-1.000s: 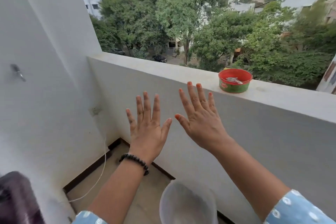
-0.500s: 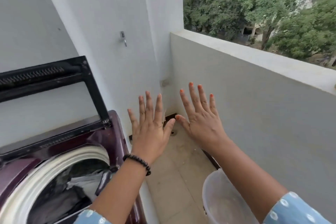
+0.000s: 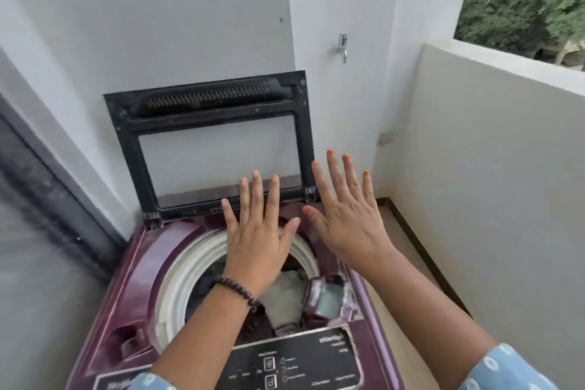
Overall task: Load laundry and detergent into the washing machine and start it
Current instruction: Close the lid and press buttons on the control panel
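Top-loading washing machine [image 3: 148, 266] on a balcony, viewed from above. The lid [image 3: 209, 139] is raised and leaned against the wall, so that the drum [image 3: 177, 282] is left open for loading. Laundry [image 3: 285, 294] is seen inside the drum, dark and pale pieces together. The detergent drawer [image 3: 329, 301] at the drum's right is drawn open; its contents cannot be told. Left hand [image 3: 256, 241] and right hand [image 3: 348, 218] are held flat above the opening, fingers spread, nothing grasped. The control panel [image 3: 294, 364] lies nearest the viewer, presumably for starting.
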A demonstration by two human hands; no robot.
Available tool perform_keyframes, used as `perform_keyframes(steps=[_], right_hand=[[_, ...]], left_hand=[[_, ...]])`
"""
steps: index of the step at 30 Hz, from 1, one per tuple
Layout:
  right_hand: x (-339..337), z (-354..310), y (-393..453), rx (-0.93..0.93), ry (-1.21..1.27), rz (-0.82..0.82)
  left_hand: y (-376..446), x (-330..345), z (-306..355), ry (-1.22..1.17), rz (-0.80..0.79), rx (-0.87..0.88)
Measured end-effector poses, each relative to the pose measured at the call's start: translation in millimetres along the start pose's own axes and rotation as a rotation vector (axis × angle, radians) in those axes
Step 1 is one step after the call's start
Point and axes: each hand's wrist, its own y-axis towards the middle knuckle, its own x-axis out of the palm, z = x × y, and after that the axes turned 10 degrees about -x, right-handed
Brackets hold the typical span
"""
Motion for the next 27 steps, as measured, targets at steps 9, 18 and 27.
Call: perform_keyframes(steps=[9, 18, 27], right_hand=[[64.2, -72.9, 55.8, -0.101, 0.009, -0.008], [65.5, -73.4, 126.2, -0.204, -0.001, 0.008], [67.8, -55.5, 185.2, -0.254, 0.005, -0.024]], left_hand=[[17.9, 6.3, -98.1, 0.005, -0.021, -0.096], [75.0, -6.0, -141.3, 0.008, -0.028, -0.154], [124.9, -21.0, -145.8, 0.091, 0.014, -0.173]])
